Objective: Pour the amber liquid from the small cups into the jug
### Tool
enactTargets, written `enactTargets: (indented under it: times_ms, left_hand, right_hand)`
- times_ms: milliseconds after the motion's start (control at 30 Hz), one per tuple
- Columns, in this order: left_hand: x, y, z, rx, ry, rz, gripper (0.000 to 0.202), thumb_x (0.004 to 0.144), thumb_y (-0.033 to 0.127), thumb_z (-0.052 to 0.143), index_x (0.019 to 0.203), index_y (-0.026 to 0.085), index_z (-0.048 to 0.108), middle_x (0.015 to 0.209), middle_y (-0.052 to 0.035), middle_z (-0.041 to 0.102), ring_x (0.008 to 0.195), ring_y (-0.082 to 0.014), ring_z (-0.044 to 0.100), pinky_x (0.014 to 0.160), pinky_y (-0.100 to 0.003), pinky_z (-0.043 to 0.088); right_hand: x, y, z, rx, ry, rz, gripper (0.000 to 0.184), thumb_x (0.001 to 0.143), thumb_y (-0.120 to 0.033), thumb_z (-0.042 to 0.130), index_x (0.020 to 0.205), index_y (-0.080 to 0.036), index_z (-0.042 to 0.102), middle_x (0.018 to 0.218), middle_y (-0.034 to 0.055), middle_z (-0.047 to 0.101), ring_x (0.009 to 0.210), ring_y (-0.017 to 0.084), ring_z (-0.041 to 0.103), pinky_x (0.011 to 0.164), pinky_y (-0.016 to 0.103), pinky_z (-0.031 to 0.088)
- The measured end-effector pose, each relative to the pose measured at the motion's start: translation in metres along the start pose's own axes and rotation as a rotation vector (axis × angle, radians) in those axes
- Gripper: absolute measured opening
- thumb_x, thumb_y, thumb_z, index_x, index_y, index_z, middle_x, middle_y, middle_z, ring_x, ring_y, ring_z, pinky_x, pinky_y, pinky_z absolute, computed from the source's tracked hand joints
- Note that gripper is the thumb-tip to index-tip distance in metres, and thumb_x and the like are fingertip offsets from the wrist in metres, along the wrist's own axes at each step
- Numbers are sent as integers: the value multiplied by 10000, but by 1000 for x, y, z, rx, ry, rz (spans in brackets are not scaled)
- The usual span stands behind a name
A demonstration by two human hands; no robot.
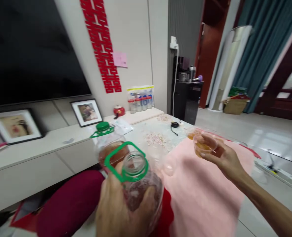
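Pink cloth (210, 194) flanks open jug (139, 189) (capped jug (109, 143) behind).

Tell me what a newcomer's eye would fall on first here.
Probably the uncapped jug with the green handle, held in the left hand at the front, then the small clear cup of amber liquid in the right hand, over the pink cloth. Behind, the red lattice strip stands out on the pale wall beside the dark television.
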State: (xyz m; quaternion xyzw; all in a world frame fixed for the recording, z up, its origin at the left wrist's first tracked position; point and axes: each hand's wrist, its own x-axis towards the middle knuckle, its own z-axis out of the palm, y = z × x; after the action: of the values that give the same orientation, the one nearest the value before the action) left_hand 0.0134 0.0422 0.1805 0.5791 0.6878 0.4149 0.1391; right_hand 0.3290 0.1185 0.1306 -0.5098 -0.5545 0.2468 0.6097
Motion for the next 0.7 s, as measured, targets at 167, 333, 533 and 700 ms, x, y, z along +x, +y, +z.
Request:
enactTargets:
  times_ms: [167, 333, 533, 700]
  left_hand:
    - [-6, 20, 3, -31, 79, 12, 386, 810, 581, 498, 969, 229, 514, 964, -49, 569, 1021, -306, 561, 923, -499, 461]
    - [-6, 9, 9, -48, 171, 147, 405, 851, 472, 521, 1181, 238, 541, 996, -37, 591, 1029, -284, 585, 959, -494, 487]
    - [-4, -5, 15, 24, 163, 146, 520, 822, 463, 548, 1265, 197, 493, 1122, -108, 632, 1090, -336, 603, 957, -580, 515]
    - [2, -18, 15, 213, 159, 334, 527, 852, 493, 583, 1252, 168, 475, 1057, -123, 684, 979, -308, 693, 810, -485, 612]
  right_hand:
    - [4, -69, 52, 28, -194, -79, 625, 678, -370, 909, 1269, -336, 709, 1265, 78, 760, 1114, 361, 747, 964, 623, 621]
    - [11, -118, 87, 12, -346, -259, 598, 712, -316, 872, 1282, -357, 699, 1191, 29, 771, 1126, 317, 734, 978, 557, 622]
    - [20, -140, 103, -127, -404, -487, 554, 793, -383, 828, 1321, -352, 661, 1174, 26, 756, 1119, 308, 720, 990, 539, 593]
    - [23, -147, 106, -252, -418, -702, 538, 849, -292, 790, 1356, -341, 617, 1156, 14, 747, 1059, 250, 721, 965, 450, 584]
